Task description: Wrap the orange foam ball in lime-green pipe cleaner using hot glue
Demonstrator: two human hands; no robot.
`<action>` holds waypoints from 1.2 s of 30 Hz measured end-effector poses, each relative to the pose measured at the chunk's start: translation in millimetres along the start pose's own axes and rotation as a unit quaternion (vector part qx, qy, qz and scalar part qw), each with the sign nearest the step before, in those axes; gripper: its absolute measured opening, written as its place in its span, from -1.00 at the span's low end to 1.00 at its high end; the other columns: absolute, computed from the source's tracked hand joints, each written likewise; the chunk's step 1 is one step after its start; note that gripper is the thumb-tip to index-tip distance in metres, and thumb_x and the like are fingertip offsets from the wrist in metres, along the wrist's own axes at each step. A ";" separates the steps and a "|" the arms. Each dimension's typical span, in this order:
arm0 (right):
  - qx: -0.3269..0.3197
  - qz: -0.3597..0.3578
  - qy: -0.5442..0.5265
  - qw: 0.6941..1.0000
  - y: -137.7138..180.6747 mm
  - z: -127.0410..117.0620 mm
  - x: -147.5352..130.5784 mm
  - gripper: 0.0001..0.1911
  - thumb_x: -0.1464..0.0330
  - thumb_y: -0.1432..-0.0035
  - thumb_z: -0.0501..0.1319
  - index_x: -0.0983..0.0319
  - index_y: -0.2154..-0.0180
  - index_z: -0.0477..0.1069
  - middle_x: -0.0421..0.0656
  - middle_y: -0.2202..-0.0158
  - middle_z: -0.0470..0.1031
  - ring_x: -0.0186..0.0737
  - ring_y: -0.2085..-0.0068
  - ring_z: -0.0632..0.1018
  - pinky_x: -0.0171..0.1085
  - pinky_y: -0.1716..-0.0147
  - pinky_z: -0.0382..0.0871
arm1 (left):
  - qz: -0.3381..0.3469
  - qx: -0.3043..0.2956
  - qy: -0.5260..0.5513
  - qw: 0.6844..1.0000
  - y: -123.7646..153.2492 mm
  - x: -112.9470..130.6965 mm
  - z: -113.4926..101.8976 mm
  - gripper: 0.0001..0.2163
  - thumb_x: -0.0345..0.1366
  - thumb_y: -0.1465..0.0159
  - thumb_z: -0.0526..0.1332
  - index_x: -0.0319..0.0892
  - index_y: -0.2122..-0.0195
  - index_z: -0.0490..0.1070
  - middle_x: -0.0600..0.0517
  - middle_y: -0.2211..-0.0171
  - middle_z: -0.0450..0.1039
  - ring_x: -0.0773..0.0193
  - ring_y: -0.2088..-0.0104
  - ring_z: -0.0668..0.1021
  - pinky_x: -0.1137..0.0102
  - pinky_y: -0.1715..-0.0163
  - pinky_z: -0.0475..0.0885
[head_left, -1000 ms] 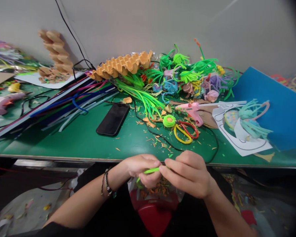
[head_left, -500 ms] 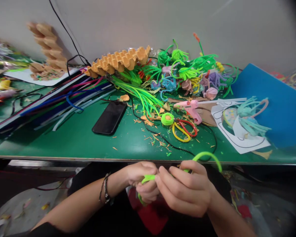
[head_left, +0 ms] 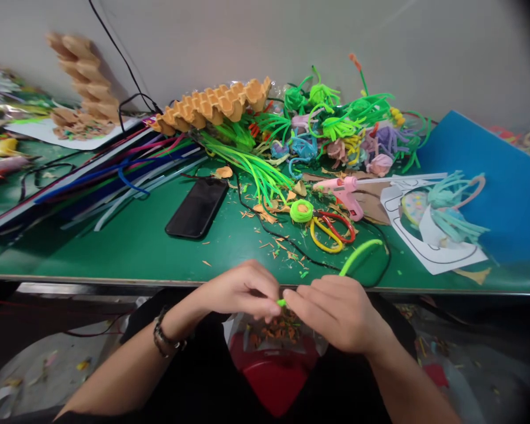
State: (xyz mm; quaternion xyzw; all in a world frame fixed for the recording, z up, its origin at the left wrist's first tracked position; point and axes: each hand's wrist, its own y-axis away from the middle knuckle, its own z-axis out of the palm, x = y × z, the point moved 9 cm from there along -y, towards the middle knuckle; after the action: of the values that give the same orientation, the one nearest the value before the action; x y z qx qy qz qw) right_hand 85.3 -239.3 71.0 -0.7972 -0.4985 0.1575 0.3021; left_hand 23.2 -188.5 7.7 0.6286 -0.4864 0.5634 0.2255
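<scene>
A bright green pipe cleaner [head_left: 361, 254] runs through my right hand [head_left: 335, 309], its free end curving up to the right over the table edge. My left hand [head_left: 242, 291] pinches the other end, where a short bit of green shows between the two hands. Most of the strand is hidden by my fingers. Beyond them on the table lies a coiled green ring [head_left: 301, 210] with an orange-tan centre, beside scissors [head_left: 331, 231] with one red and one yellow handle. A pink glue gun [head_left: 347, 196] rests behind the scissors.
A black phone [head_left: 197, 209] lies left of centre. Behind are loose green pipe cleaners [head_left: 260, 171], an egg carton [head_left: 216, 105] and a pile of pipe-cleaner pieces [head_left: 335, 126]. A black cord [head_left: 287, 240] crosses the green table [head_left: 115, 253]. A blue board [head_left: 499, 188] stands right.
My hands have risen slightly, and the left has turned from a curled grip to a pinch. The pipe cleaner's free end now points up and right. Scraps below my hands have come into view.
</scene>
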 end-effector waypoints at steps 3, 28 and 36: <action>-0.042 0.032 -0.053 0.997 4.6 11.0 8.7 -0.68 0.46 -0.34 -0.05 0.32 0.31 0.45 -0.24 0.58 0.47 -0.38 0.57 0.37 -0.30 0.58 0.09 | 0.051 0.015 -0.151 0.987 1.6 14.7 -5.6 -0.61 -0.17 -0.37 0.02 -0.21 0.57 0.34 0.06 0.67 0.35 0.41 0.59 0.38 0.49 0.54 0.24; 0.018 0.018 0.123 0.992 11.6 15.1 25.7 -0.79 0.52 -0.28 0.04 0.35 0.15 0.42 -0.12 0.36 0.59 -0.35 0.42 0.51 -0.31 0.44 0.23 | -0.226 0.187 0.285 0.912 10.1 -61.0 -13.4 -0.54 0.09 -0.13 0.23 -0.20 0.61 0.20 0.28 0.88 0.09 0.60 0.84 0.00 0.57 0.76 -0.08; -0.005 0.101 0.044 0.994 13.2 20.9 40.2 -0.81 0.45 -0.27 0.10 0.32 0.37 0.44 -0.21 0.54 0.48 -0.38 0.52 0.43 -0.33 0.49 0.15 | -0.221 0.132 0.299 0.919 6.1 -53.4 -6.0 -0.59 0.03 -0.16 0.25 -0.23 0.54 0.26 0.21 0.80 0.26 0.60 0.83 0.05 0.58 0.78 -0.12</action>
State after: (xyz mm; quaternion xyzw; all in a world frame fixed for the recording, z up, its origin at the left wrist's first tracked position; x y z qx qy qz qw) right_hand 101.2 -201.0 48.5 -0.8509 -0.4025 0.1494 0.3028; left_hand 20.7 -167.0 -41.8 0.5463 -0.1661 0.7202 0.3941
